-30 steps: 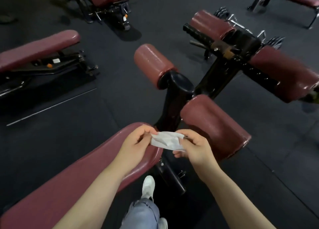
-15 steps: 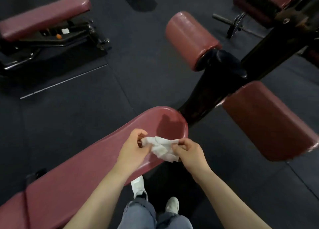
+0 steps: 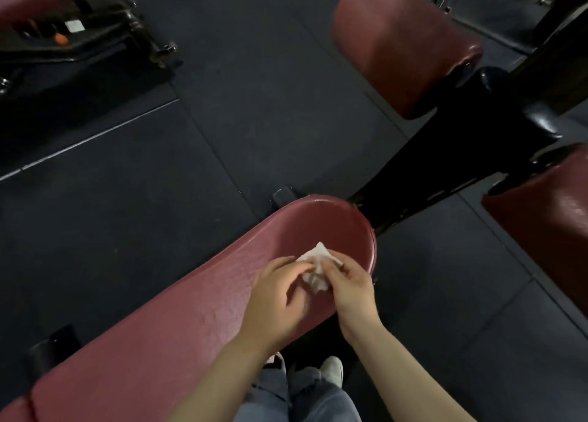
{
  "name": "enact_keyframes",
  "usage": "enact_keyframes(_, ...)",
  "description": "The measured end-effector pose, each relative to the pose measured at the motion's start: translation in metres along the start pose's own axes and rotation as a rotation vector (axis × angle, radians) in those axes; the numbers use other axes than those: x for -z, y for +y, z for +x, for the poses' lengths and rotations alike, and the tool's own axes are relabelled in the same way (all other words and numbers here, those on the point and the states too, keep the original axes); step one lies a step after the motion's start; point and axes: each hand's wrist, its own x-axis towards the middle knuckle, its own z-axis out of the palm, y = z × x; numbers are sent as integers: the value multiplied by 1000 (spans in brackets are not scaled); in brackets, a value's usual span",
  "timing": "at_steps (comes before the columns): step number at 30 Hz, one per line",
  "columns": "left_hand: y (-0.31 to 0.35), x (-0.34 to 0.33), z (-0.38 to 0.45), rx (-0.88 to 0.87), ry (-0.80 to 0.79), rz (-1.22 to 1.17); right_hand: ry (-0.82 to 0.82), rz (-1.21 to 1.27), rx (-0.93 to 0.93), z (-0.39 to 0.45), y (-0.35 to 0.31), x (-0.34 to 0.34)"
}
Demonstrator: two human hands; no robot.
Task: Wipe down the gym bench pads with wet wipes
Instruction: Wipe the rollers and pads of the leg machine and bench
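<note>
Bench pad (image 3: 178,319): one wipe (image 3: 313,267) pinched by both hands.

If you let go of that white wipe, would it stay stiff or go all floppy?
Probably floppy: the crumpled white wet wipe bunches into soft folds between the left hand and the right hand. It looks light too, since fingertips alone pinch it. Being wet, it might cling to the long maroon padded bench rather than slide.
</note>
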Motion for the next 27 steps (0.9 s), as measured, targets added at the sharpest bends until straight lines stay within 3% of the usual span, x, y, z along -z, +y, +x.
enact_keyframes(2, -17, 2, 9, 23, 58, 17, 98, -109, 68, 24, 0, 2)
enact_keyframes(8, -57, -6, 19, 226, 54, 51, 301, -654, 509, 111, -32, 17)
enact_keyframes(14, -80, -27, 2, 389, 14, 149, 207, -1151, 606, 159, -10, -2)
enact_keyframes(20, -101, -46, -39, 470, 91, 101, 286, -1225, 650, 173, 2, -20)
enact_keyframes(22, -110, -48, -53, 509, 132, 77, 223, -1256, 683, 168, 9, -55)
enact_keyframes(24, -121, -46, -67, 559, 172, 68, 61, -1354, 705, 149, 31, -99)
enact_keyframes(27, -138, -39, -90, 677, 231, 24, -379, -1444, 769, 110, 94, -171)
